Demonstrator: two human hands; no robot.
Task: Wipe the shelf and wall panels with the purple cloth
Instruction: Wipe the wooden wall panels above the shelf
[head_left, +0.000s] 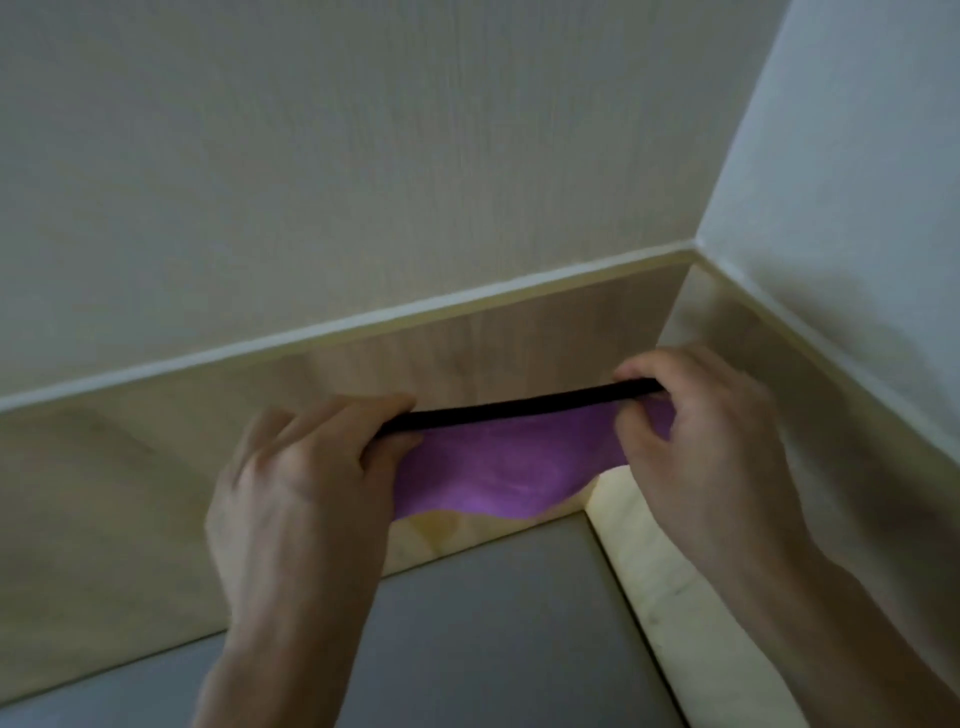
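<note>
A home, by the look: pale wood panels meeting a wallpapered wall above a grey cushion.

Below me a grey padded surface fills the corner between pale wood panels; a narrow ledge caps them. Nothing I can make out lies on either, though the picture is blurred.

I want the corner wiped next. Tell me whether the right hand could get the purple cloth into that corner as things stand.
Probably yes. The right hand already grips the purple cloth just short of the corner, and nothing shows between them. The left hand holds the cloth's other end and may need to follow.
</note>
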